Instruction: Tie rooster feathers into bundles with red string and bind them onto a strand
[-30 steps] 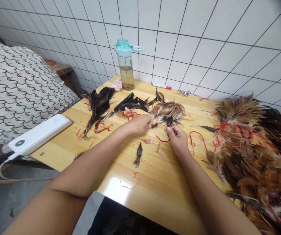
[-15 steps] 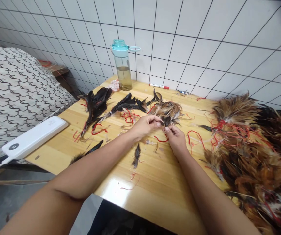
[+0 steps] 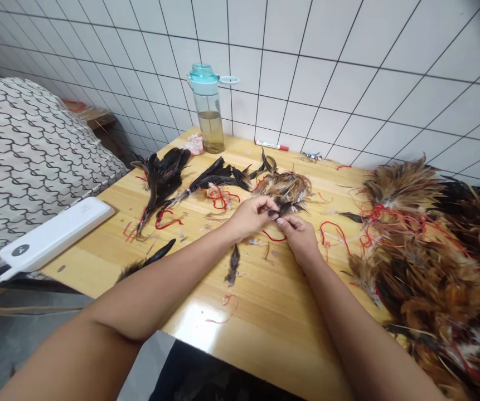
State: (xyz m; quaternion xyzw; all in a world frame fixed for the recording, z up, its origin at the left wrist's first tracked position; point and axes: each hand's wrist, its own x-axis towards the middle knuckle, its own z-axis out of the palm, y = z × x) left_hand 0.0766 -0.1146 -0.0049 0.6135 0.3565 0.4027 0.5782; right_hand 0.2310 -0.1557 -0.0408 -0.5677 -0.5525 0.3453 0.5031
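Over the middle of the wooden table [image 3: 265,312], my two hands meet fingertip to fingertip. My left hand [image 3: 253,218] is closed in a pinch, with a small dark feather [image 3: 272,214] showing at its fingertips. Thumb and forefinger of my right hand [image 3: 300,234] are pressed together beside that feather; what lies between them is too small to make out. Just behind the hands is a loose heap of brown and black feathers [image 3: 290,186]. A red string [image 3: 274,237] lies below the fingers, and a single dark feather [image 3: 233,264] rests nearer the front edge.
Black feather bundles [image 3: 162,181] lie at the left. Brown feather bundles [image 3: 440,278] with tangled red string [image 3: 394,223] cover the right side. A water bottle [image 3: 211,120] and a marker [image 3: 271,146] are near the tiled wall. A white power bank [image 3: 59,231] sits at the left edge.
My left fingers have closed in toward my right fingertips, and the small dark feather now shows more clearly between them. The camera view has shifted slightly; the things on the table lie as before.
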